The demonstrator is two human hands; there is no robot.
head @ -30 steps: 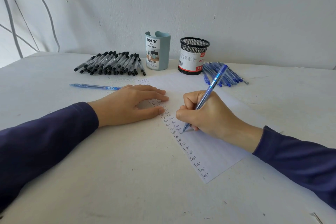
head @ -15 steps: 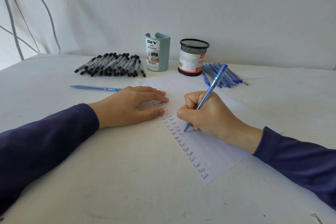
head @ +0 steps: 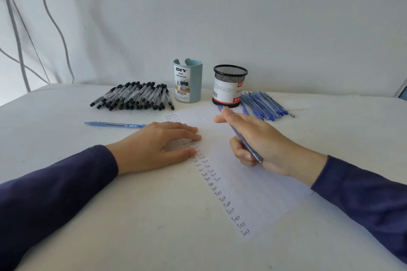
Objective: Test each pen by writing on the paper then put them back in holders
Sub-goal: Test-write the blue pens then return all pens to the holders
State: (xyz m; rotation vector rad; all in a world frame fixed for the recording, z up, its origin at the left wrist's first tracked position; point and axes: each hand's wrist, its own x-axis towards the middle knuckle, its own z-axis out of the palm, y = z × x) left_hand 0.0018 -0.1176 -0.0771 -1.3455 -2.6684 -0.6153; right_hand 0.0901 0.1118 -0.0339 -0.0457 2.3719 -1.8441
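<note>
A white paper (head: 248,185) with columns of the written word "Test" lies in front of me. My left hand (head: 154,147) rests flat on its left edge, fingers spread. My right hand (head: 262,143) hovers over the paper and grips a blue pen (head: 244,142), tip lifted, barrel pointing toward the holders. At the back stand a pale blue holder (head: 187,82) and a black mesh holder (head: 230,86). A row of black pens (head: 134,97) lies left of them, a pile of blue pens (head: 263,104) to their right.
A single blue pen (head: 114,125) lies on the white table (head: 88,226) left of my left hand. A white wall rises behind the holders. Thin cables hang at the far left.
My right hand has lifted the blue pen off the paper and turned it, its fingers now stretched toward the holders. My left hand has stayed on the paper.
</note>
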